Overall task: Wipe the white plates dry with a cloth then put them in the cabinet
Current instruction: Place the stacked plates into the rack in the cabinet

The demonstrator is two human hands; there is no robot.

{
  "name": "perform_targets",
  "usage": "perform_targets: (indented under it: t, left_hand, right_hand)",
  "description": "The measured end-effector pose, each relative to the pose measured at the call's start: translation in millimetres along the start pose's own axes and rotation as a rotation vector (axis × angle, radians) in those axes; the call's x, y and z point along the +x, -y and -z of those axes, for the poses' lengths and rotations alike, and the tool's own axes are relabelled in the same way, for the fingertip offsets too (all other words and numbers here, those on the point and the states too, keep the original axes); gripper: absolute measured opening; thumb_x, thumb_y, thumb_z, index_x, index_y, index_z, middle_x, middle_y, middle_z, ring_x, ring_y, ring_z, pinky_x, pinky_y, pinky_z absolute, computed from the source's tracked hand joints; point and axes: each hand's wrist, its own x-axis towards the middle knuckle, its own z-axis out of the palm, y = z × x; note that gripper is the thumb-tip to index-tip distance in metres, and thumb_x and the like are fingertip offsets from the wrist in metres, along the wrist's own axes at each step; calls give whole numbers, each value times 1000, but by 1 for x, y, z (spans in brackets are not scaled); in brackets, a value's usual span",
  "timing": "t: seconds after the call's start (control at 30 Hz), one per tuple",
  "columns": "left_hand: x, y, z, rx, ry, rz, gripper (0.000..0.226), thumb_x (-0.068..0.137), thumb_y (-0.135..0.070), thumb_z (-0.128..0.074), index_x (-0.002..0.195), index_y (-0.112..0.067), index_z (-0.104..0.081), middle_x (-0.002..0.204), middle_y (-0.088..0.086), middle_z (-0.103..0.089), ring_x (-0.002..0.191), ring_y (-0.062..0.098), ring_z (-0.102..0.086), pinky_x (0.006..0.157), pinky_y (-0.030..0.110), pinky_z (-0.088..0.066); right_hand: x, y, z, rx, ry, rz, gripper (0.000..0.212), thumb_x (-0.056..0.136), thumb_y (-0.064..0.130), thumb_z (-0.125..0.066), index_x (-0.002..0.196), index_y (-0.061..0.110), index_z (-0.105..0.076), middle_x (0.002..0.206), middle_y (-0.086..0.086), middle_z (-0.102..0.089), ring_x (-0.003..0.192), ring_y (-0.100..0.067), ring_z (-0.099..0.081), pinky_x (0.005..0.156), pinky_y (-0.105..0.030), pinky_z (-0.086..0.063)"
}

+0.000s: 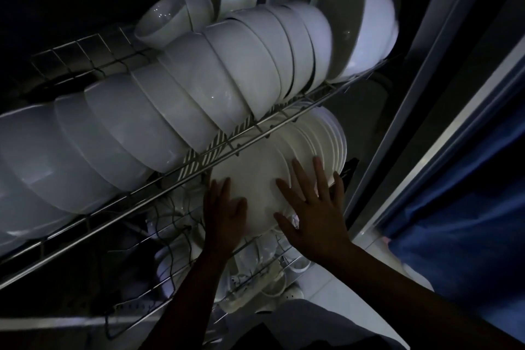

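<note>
Under the upper wire rack (284,119): a row of white plates (326,133) stands on edge on the lower rack (255,253), and the rack wire hides their top parts.
Hard to see: the cabinet is very dark; the small white dishes (272,287) below the plates are too dim to name.
Cut off: the row of white bowls (170,111) on the upper rack leaves the view at the left edge.
Front plate (252,179): it stands upright at the near end of the row, touching the plate behind it.
Left hand (224,216): fingers are straight and lie flat against the left part of the front plate; the grip is wide, it holds nothing.
Right hand (312,207): fingers are spread and straight, resting on the rims of the front plates; this grip is wide too.
Forearms: both reach up from the lower edge of the view.
Right side: a blue cloth (454,221) hangs beside the pale door frame (426,51).
</note>
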Motion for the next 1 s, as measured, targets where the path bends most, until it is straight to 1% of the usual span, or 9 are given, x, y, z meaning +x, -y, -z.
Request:
perform_targets:
  t: [0.07, 0.23, 0.33, 0.47, 0.57, 0.7, 0.83, 0.9, 1.0]
  left_hand:
    - [-7, -2, 0, -7, 2, 15, 91, 82, -67, -40, 155, -14, -40, 165, 17, -27, 153, 39, -19, 121, 55, -25]
    - [-17, -5, 5, -27, 42, 14, 81, 89, -53, -60, 157, -15, -36, 165, 18, -26, 153, 37, -21, 121, 56, -25]
    - [-22, -17, 12, -42, 45, -32, 80, 88, -52, -63, 157, -25, -34, 168, 10, -22, 155, 30, -17, 123, 49, -23]
    - [-31, -46, 19, -103, 102, -148, 74, 94, -46, -65, 158, -37, -30, 170, -5, -14, 157, 15, -8, 121, 42, -24]
    - [-39, -75, 15, -97, 166, -333, 73, 92, -61, -55, 157, -37, -33, 169, -11, -18, 157, 9, -6, 124, 44, -24]
    - [-52, -120, -15, -78, 347, -570, 65, 92, -62, -48, 152, -42, -34, 167, -13, -23, 156, 8, -10, 124, 35, -17]
    - [-77, -157, -58, -9, 447, -794, 64, 93, -54, -53, 150, -26, -50, 164, 6, -34, 154, 30, -24, 121, 60, -22]
    - [-100, -183, -81, -26, 476, -901, 63, 91, -49, -55, 147, -20, -54, 161, 14, -38, 151, 39, -25, 121, 55, -23]
    - [-155, -220, -123, -57, 667, -1042, 63, 92, -47, -54, 148, -18, -52, 159, 12, -41, 148, 35, -31, 121, 41, -24]
  right_hand:
    - [-3, 0, 3, 23, 2, -16, 66, 92, 56, -57, 150, 26, -45, 166, -11, -22, 154, -39, -8, 111, -72, -19]
    - [-13, -4, 8, 112, 12, -60, 67, 94, 54, -53, 153, 26, -40, 168, -9, -15, 155, -35, -5, 118, -65, -10]
    - [-16, -6, 12, 154, 27, -103, 67, 95, 56, -51, 154, 28, -38, 169, -6, -12, 156, -32, -2, 120, -57, -2]
    - [-29, -9, 21, 251, 35, -253, 65, 96, 56, -48, 154, 31, -36, 169, -2, -12, 156, -29, -3, 118, -66, -14]
    - [-47, -14, 35, 270, -4, -355, 63, 97, 55, -47, 154, 32, -37, 168, 1, -14, 156, -25, -3, 118, -62, -17]
    - [-85, -27, 62, 196, -61, -554, 62, 96, 56, -45, 155, 41, -30, 168, 8, -12, 156, -20, -2, 119, -55, -16]
    - [-156, -45, 99, 131, -135, -866, 62, 93, 62, -43, 152, 45, -32, 167, 11, -16, 156, -18, -5, 117, -51, -20]
    - [-201, -54, 123, 95, -209, -1056, 65, 90, 65, -42, 150, 42, -39, 165, 9, -23, 155, -18, -12, 115, -50, -24]
    - [-275, -64, 162, 59, -331, -1286, 70, 85, 69, -39, 148, 41, -42, 163, 12, -23, 153, -14, -14, 116, -49, -23]
